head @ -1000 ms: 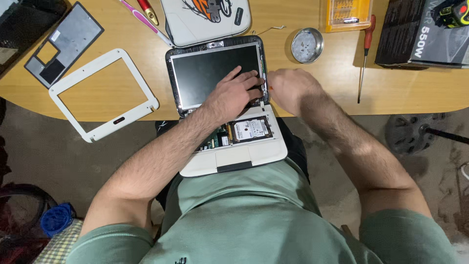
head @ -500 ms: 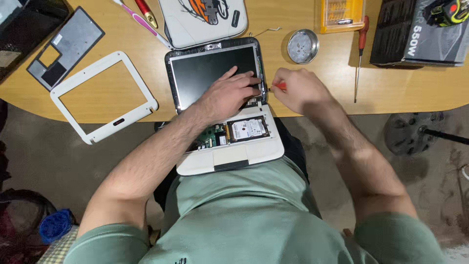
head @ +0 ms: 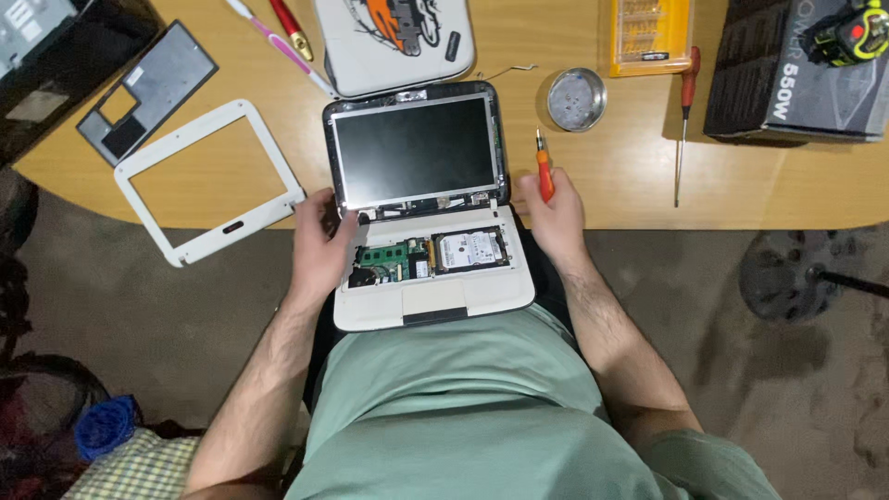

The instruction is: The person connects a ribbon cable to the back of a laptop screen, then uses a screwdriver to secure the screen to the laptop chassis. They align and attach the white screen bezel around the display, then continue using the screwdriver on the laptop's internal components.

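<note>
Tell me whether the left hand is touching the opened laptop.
Touching. The head view shows the left hand gripping the left edge of the opened laptop, thumb over its hinge area, no gap between them.

**Warm overhead light, sharp centre, dark edges**

The bench [head: 593, 194] is lit brightly and evenly from above, its wood glowing a warm yellow. Shadows are short and soft: a thin one runs beside the red screwdriver [head: 683, 130], and a dark band lies under the box [head: 796, 74] at the top right. The laptop [head: 421, 204] screen stays matt black with only a faint sheen and no hard glare; the metal dish [head: 575, 99] catches a dull highlight. The floor [head: 815, 370] below the bench edge is much dimmer and brownish, and the left corners fall almost to black. Focus is crisp across the middle. The bench edge bows in a curve, a sign of wide-angle distortion, and detail softens slightly toward the frame's borders.
</note>
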